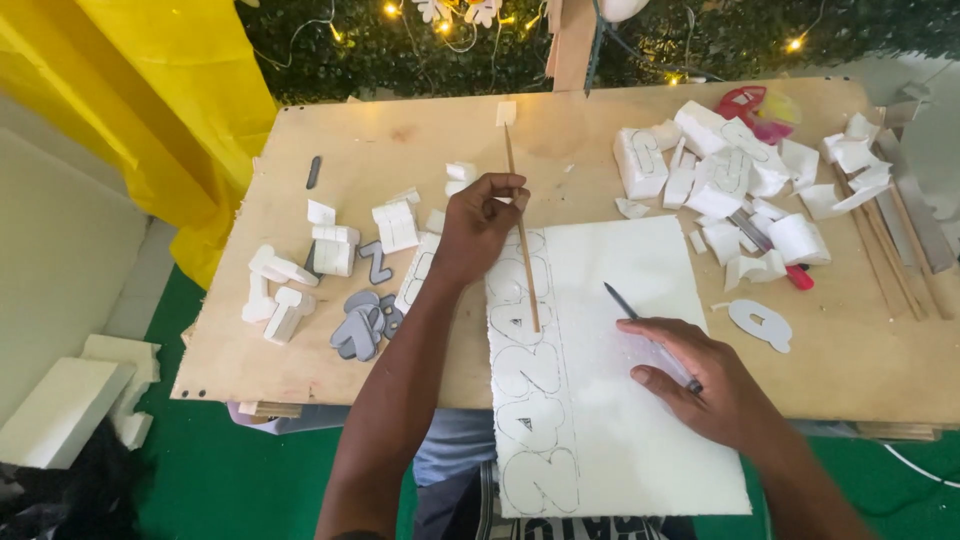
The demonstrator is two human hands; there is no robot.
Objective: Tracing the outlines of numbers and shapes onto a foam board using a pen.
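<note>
I note the left hand (478, 222) pinching a thin wooden stick (522, 235) over the white foam sheet (640, 400); right hand (700, 380) grips a pencil (640, 318), resting on the sheet.

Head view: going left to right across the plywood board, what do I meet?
White foam letter pieces → grey cut-out letters → left hand holding a thin wooden stick → white foam sheet → right hand with a pencil → loose white letter → wooden strips.
</note>
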